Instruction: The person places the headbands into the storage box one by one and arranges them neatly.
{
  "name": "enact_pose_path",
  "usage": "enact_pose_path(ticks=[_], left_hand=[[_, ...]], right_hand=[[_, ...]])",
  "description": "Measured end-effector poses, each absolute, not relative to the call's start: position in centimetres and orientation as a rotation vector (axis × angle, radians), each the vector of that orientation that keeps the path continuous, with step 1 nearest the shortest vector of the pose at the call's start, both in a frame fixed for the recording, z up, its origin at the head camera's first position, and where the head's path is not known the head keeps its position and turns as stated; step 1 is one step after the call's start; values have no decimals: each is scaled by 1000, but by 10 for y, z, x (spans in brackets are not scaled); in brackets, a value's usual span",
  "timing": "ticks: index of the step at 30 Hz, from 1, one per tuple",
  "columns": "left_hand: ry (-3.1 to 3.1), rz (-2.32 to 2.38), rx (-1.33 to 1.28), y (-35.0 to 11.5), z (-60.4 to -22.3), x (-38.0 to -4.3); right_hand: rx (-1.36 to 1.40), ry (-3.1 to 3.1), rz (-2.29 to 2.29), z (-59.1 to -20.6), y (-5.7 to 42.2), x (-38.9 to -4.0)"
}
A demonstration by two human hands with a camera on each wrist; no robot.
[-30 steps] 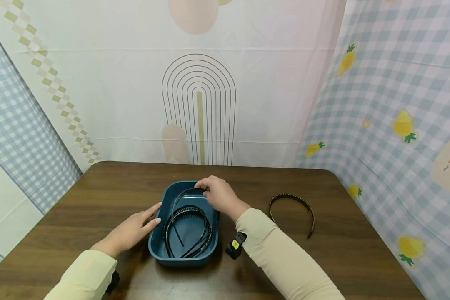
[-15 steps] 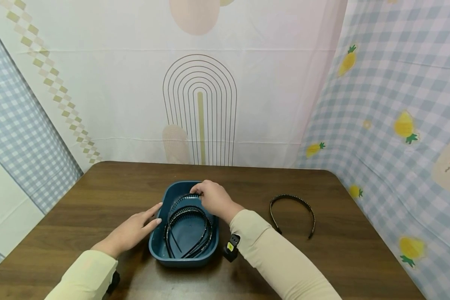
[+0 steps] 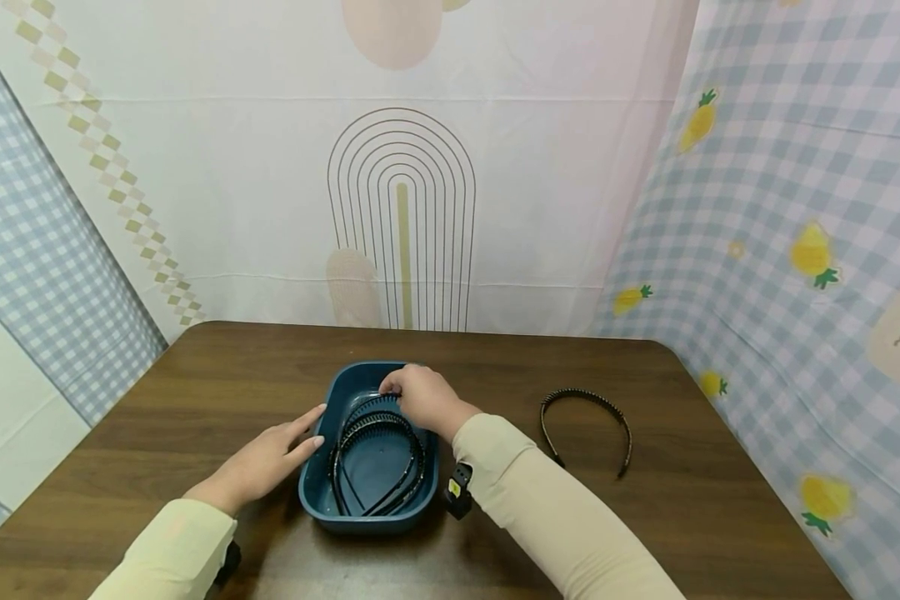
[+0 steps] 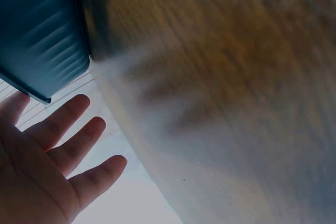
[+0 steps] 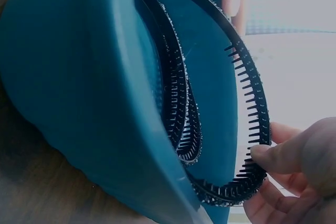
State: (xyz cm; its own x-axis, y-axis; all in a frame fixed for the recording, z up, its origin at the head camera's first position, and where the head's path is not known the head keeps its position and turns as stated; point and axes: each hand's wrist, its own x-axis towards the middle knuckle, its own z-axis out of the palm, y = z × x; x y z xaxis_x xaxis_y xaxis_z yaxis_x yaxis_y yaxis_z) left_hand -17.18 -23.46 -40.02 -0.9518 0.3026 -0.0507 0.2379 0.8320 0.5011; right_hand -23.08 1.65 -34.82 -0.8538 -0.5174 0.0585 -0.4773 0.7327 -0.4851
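Observation:
My right hand (image 3: 429,402) pinches a black toothed headband (image 5: 251,103) between thumb and fingers at the far end of a blue plastic basin (image 3: 367,523). In the right wrist view the headband's curve rises past the basin rim, its teeth facing inward. Several more dark headbands (image 3: 378,421) with sparkly outer edges lie together inside the basin. My left hand (image 3: 266,462) has its fingers stretched out, fingertips right at the basin's left rim. The left wrist view shows that hand (image 4: 47,166) with spread fingers beside the basin's outer wall (image 4: 42,30).
Another headband (image 3: 626,429), dark with a gold-looking pattern, lies on the brown wooden table (image 3: 705,508) to the right of the basin. A patterned cloth (image 3: 525,208) hangs behind the table, and a checked one with pineapples (image 3: 765,317) is on the right.
My right hand has moved slightly down and left, lowering the pinched headband further into the basin toward the others. The left hand has stayed at the rim.

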Motion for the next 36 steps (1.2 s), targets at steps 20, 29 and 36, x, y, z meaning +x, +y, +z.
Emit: enact_pose_path(ticks=[20,29,36], left_hand=[[2881,752,431,-233,-399,-169],[2880,761,427,-233,-399,-169],[2877,762,423,-233,-398,-168]], right_hand=[[-734,2812,-666,-354,12,-235],[-720,2823,-620,-353,11,-234],[-721,2817,-655,-352,14,-236]])
